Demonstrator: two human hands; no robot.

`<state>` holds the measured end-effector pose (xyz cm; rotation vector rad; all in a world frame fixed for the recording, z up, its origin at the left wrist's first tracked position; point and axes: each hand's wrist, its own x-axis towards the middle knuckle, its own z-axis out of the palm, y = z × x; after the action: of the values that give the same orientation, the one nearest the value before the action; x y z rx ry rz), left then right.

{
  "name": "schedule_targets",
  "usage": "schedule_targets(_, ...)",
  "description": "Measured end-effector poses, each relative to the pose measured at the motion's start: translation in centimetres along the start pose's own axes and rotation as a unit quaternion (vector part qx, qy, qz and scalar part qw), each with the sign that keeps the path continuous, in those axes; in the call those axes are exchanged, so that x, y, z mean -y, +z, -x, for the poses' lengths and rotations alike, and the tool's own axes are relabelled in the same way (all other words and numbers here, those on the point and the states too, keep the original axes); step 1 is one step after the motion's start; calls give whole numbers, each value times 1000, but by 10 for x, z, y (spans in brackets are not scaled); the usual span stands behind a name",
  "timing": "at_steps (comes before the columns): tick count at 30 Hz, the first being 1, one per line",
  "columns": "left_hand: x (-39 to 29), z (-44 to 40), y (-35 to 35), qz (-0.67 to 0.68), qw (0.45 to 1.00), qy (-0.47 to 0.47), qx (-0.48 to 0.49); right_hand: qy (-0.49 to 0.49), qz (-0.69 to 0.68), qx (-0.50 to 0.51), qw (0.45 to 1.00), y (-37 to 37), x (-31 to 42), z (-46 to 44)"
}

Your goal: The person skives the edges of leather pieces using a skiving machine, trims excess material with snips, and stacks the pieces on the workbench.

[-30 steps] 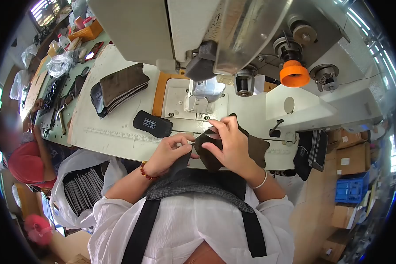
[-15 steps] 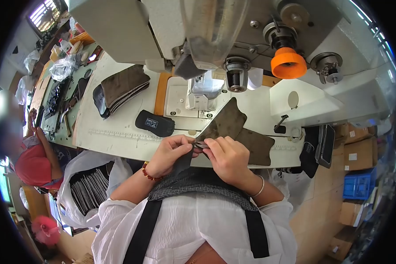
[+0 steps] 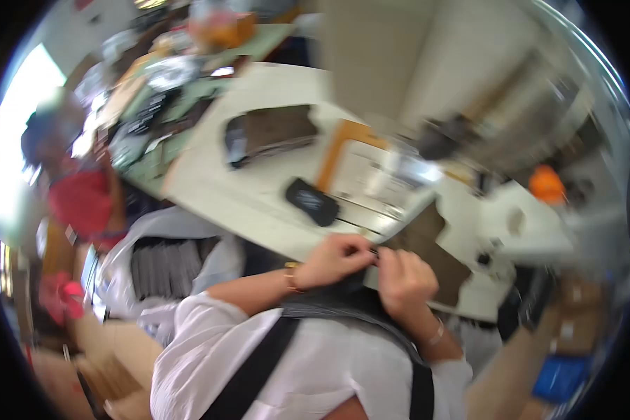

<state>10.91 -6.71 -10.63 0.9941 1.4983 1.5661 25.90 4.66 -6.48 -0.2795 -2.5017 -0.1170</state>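
My left hand [image 3: 334, 260] and my right hand [image 3: 407, 280] meet at the table's front edge, fingers closed in a pinch on a dark fabric piece [image 3: 353, 281], whose details are blurred. Brown fabric pieces [image 3: 434, 259] lie just beyond and beside my right hand, partly under the machine's working area. Up and left of my hands, a small black labelled piece [image 3: 312, 201] lies on the white table [image 3: 238, 203]. Farther back rests a stack of brown and black pieces [image 3: 276, 131]. The whole view is smeared by motion.
A sewing machine [image 3: 399, 63] looms above, with an orange part [image 3: 547, 185] at right. A white bag [image 3: 136, 234] of dark pieces stands lower left. Beyond it is a person in red [image 3: 84, 203] at a cluttered green table. Cartons and a blue crate [image 3: 561, 378] stand at right.
The view has turned, shifting the table and machine. Since a second ago, my right hand has gone from spread fingers to a pinch beside my left hand.
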Motion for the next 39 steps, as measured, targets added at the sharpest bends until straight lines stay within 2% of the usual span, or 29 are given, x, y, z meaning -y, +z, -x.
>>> schedule_targets(1,-5,1,-2,-58,998,-31,13,7,-20,6,1000,0,0,-2)
schedule_targets(3,-2,0,-1,-97,994,58,-2,38,-107,15,993,5,-1,-2)
schedule_targets(7,6,4,-3,-77,993,91,-9,80,-235,54,967,17,-4,3)
schedule_targets(8,7,5,-4,-73,991,107,-14,64,-241,57,967,17,-4,3)
schedule_targets(10,5,7,-6,-78,990,118,-18,119,-293,99,944,16,-4,1)
schedule_targets(21,3,7,-9,-109,982,156,-4,83,-331,129,931,19,-16,-9)
schedule_targets(25,1,7,-9,-118,985,123,-13,81,-272,113,952,19,-17,-8)
schedule_targets(28,-8,4,-7,-149,971,178,-61,109,-270,38,956,12,-4,-15)
schedule_targets(29,-13,5,-9,-132,983,121,-37,103,-273,15,956,10,-1,-18)
schedule_targets(31,-14,6,-8,-100,989,103,-46,71,-243,-10,967,12,-2,-16)
schedule_targets(32,-17,6,-8,-102,991,82,-36,87,-229,-14,969,14,-3,-14)
schedule_targets(34,-19,7,-9,-107,992,56,-23,66,-269,-39,960,18,-2,-11)
schedule_targets(35,-18,7,-8,-94,994,46,-22,72,-269,-40,960,18,-4,-8)
schedule_targets(37,-13,9,-7,-78,996,32,-20,129,-356,-1,925,18,-5,-4)
schedule_targets(39,-6,10,-5,-115,986,115,36,181,-387,26,904,12,-11,-5)
